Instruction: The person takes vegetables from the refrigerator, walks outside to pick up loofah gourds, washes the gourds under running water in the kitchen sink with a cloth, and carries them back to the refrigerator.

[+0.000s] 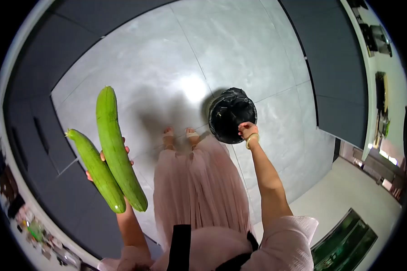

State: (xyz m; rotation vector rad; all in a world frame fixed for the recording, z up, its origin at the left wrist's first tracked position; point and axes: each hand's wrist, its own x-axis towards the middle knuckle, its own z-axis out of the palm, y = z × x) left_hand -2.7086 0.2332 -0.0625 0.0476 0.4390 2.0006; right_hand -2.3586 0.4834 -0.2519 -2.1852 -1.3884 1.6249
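Nearest is the person's pink dress (pixel 194 194), on the near side of the bin (pixel 224 119). Well to the left of the bin, the left hand (pixel 102 156) is wrapped around two long green gourds, its fingers showing behind and between them; the larger gourd (pixel 114 142) is nearer the bin, the smaller gourd (pixel 95 169) farther. The right hand (pixel 247 129), below a bracelet (pixel 252 141), is at the bin's near right rim with fingers curled in; whether it grips anything cannot be told. The feet (pixel 168 133) stand left of the bin on grey tiles (pixel 185 54). Dark cabinets (pixel 339 72) stand beyond the bin's right.
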